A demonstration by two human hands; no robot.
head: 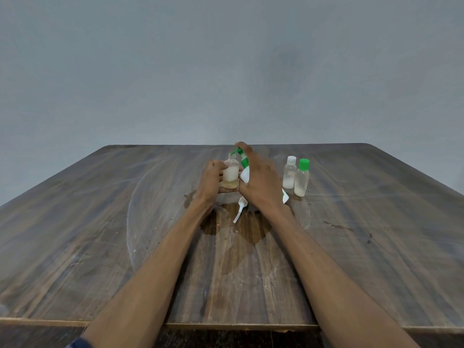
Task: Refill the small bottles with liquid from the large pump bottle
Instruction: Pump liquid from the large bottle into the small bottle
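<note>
Plainly, scratched wooden table [351, 247], grey wall [226, 59]; left grip [211, 179] grasping small bottle [231, 174], right grip [261, 177] pressing pump bottle [244, 174].

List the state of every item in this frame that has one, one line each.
Uncapped small bottle: open, upright, partly filled, gripped by the left hand.
Pump bottle: tilted, green nozzle over the open bottle's mouth, right hand resting on it.
White-capped bottle: capped, upright, standing alone.
Green-capped bottle: capped, upright, partly filled.
White dispenser cap: off, lying on the table.
</note>
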